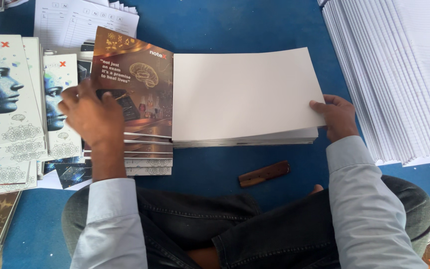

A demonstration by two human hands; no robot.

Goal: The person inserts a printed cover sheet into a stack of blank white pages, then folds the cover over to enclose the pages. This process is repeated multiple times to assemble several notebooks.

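A blue floor covering (235, 30) fills the frame, and the person sits cross-legged on it at the bottom, in dark trousers and pale sleeves. Along the right edge lies a broad fanned stack of ruled white sheets (399, 74). At the left edge are piles of pale notebook covers (6, 114) printed with a blue profile picture, and at the upper left some printed index sheets (75, 20).

In the centre lies a stack of opened covers (247, 97), blank off-white side up on the right half, with a dark brown printed half (140, 89) on the left. It rests on further covers of the same kind, whose edges show stepped below it.

The left hand (93, 117) lies flat and spread on the brown half, fingers wide, pressing down and gripping nothing. The right hand (337, 117) pinches the right edge of the top blank sheet, thumb on top and fingers beneath.

The top cover looks like thin, stiff card: light, smooth, likely slippery against its neighbours, and prone to creasing if bent sharply. An outer edge or corner, where the right hand is, seems the safest hold, with a flat palm steadying the other half.

Below the stack, in the lower middle, lies a small brown wooden tool (264, 173), touching neither hand.
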